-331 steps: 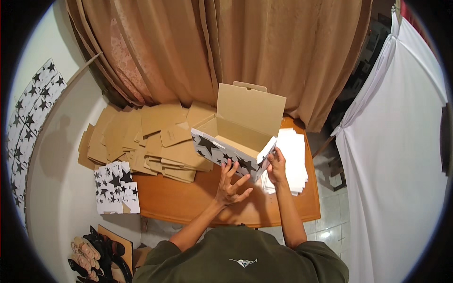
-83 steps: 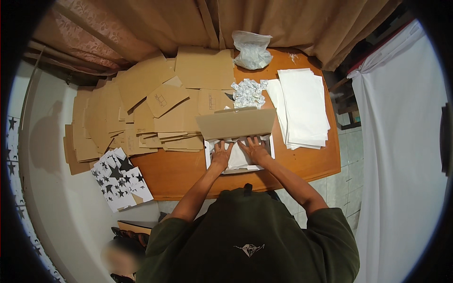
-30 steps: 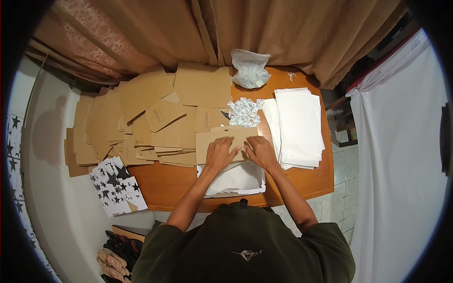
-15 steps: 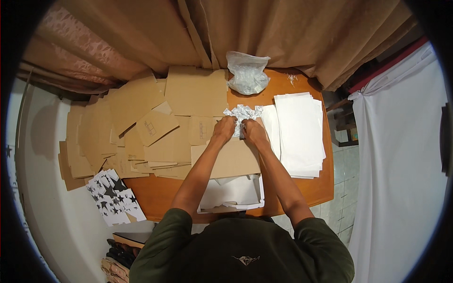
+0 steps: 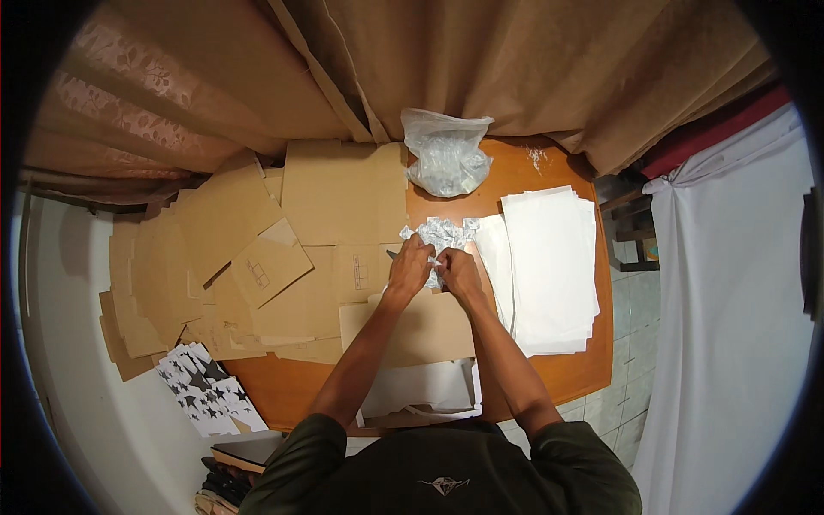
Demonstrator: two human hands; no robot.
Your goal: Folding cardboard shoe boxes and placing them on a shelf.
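Note:
Both hands work close together at the near side of a pile of small white-and-grey pieces (image 5: 446,230), which look like little crumpled packets. My left hand (image 5: 411,268) is closed, fingertips pinched, at the pile's left. Beside it my right hand (image 5: 458,271) is closed too, its fingertips almost meeting the left ones. A small pale bit shows between them, but what each hand grips is too small to make out. Under my forearms lies a brown cardboard sheet (image 5: 408,330), partly over an open white box (image 5: 421,390) at the table's near edge.
Overlapping brown cardboard sheets (image 5: 343,193) cover the table's left side. White paper sheets (image 5: 549,275) are stacked at right. A translucent plastic bag (image 5: 446,159) stands at the back before the brown curtain (image 5: 515,60). Star-patterned sheets (image 5: 210,390) lie at the near left.
The whole scene sits lower in the picture, as the head view has tilted. My hands stay at the pile, with the fingers slightly shifted and pinched closer together.

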